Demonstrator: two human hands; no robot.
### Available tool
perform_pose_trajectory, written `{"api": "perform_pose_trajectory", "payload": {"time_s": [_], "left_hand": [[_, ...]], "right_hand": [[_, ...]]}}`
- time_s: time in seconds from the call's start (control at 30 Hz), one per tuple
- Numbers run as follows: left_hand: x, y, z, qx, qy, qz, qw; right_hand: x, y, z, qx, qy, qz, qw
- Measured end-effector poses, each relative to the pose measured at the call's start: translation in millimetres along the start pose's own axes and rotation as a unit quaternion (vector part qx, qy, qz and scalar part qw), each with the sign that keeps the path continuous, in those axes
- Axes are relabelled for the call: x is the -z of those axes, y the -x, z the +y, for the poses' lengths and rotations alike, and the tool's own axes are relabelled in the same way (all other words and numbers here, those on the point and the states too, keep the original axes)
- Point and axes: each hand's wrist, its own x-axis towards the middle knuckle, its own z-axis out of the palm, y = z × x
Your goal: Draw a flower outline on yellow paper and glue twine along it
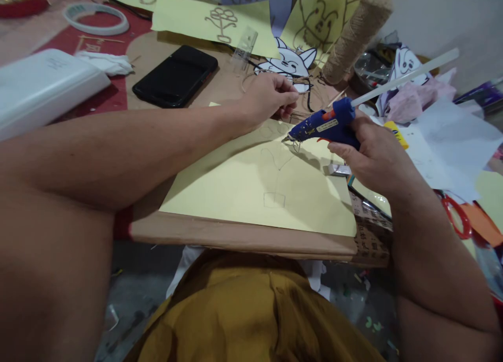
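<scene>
My right hand (373, 147) is wrapped round a blue hot glue gun (326, 125), with a long translucent glue stick (404, 79) jutting from its back. The gun's metal nozzle points down and left, close to a pencil drawing on a sheet of yellow paper (236, 194). The drawing has petal-like outlines, a stem and a small box. Just above the nozzle, my left hand (275, 97) is closed in a pinch; thin brown twine (302, 80) shows beside its fingers. What lies between the fingertips is mostly hidden.
A twine roll (356, 37) stands behind the hands, near a fox cutout (291, 63) and a clear ruler (244, 47). On the left lie a black phone (176, 76), white box (47, 89) and tape roll (96, 19). Rightward are an eraser (338, 169) and red-handled scissors (458, 215).
</scene>
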Motion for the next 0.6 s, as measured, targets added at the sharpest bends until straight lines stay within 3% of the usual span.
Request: {"api": "perform_pose_trajectory", "payload": {"time_s": [0.6], "left_hand": [[0.9, -0.2, -0.6, 0.007, 0.003, -0.005, 1.000]], "right_hand": [[2.0, 0.2, -3.0, -0.018, -0.006, -0.020, 1.000]]}}
